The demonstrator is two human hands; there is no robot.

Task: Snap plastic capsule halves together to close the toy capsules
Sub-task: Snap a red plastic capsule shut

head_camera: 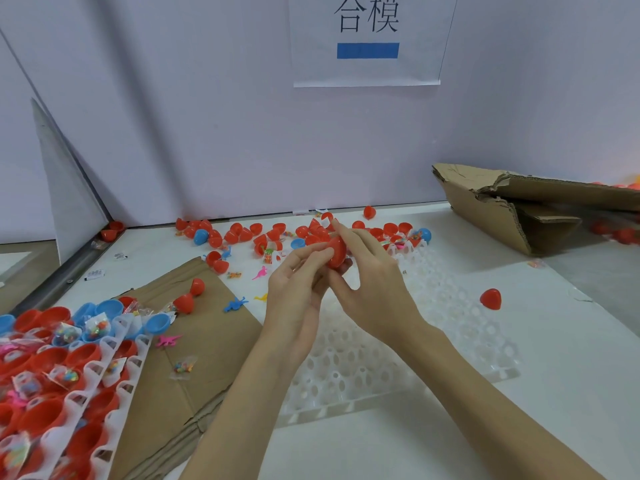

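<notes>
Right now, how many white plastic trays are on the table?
2. The left tray holds red capsule halves; the centre tray lies beside the flat cardboard. More could hide beneath it.

White table [433, 445], clear tray [398, 358], flat cardboard [207, 358], loose red capsule halves [242, 233], torn box [519, 209]

- Flattened cardboard sheet [194, 344] lies on the white counter [519, 427].
- Torn cardboard box [526, 209] lies far right of the sheet.
- Paper sign [367, 39] hangs on the wall above.
</notes>
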